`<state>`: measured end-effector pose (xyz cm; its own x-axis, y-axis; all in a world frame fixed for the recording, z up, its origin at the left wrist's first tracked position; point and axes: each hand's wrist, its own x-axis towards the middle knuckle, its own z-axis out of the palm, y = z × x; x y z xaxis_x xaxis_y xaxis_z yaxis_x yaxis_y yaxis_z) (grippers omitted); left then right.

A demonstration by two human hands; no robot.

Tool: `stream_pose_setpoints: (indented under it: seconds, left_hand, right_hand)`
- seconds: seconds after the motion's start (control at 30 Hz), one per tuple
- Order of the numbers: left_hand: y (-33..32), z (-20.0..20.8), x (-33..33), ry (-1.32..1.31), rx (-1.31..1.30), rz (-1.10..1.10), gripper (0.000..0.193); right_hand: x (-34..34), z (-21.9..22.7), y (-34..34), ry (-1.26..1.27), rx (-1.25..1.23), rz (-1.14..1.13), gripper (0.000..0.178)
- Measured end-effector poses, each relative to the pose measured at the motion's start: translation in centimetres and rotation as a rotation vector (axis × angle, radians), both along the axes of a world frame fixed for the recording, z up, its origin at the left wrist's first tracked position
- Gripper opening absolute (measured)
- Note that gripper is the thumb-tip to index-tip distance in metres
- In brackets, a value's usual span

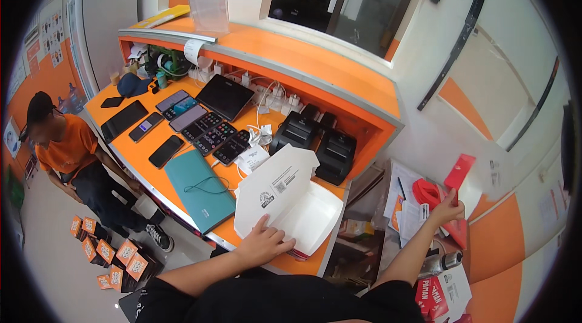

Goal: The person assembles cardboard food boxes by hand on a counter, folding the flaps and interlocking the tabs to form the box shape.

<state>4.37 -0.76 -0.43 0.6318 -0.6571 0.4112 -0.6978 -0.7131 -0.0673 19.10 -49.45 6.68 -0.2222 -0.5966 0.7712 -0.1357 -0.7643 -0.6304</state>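
Observation:
An open white cardboard food box (315, 212) sits at the near right corner of the orange counter, its printed lid (273, 188) folded up on the left side. My left hand (265, 243) lies over the box's near edge with fingers spread, the index finger against the base of the lid. Out to the right, my right hand (448, 209) pinches a flat red packet (459, 171) and holds it upright above a side surface. More red packets (428, 194) lie around that hand. The inside of the box is white and I see nothing in it.
Left of the box lies a teal folder (200, 189) with a cord. Several phones (166, 151), a tablet (225, 97) and black printers (335, 154) crowd the counter. A steel bottle (441, 264) lies at right. A person in orange (70, 141) stands left near stacked boxes (138, 266).

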Motion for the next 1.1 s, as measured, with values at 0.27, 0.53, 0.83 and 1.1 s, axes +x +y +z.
stream_pose_setpoints:
  seconds: [0.27, 0.53, 0.83, 1.1]
  left_hand:
    - [-1.4, 0.0, -1.5, -0.106, 0.027, 0.192, 0.025]
    - [-0.6, -4.1, 1.3, -0.124, -0.066, 0.234, 0.029]
    - [-0.8, -1.0, -0.8, -0.155, 0.047, 0.357, 0.026]
    - [-1.5, -2.0, -2.7, -0.073, -0.204, 0.328, 0.042]
  right_hand:
    - [-11.0, 0.7, 20.0, 0.164, 0.261, 2.139, 0.096]
    - [-12.4, 0.1, 25.4, 0.930, -0.311, 1.899, 0.032]
    - [-12.8, -1.4, 29.0, 0.857, -0.404, 1.657, 0.023]
    - [-12.8, -1.7, 28.0, 0.807, -0.594, 1.580, 0.017]
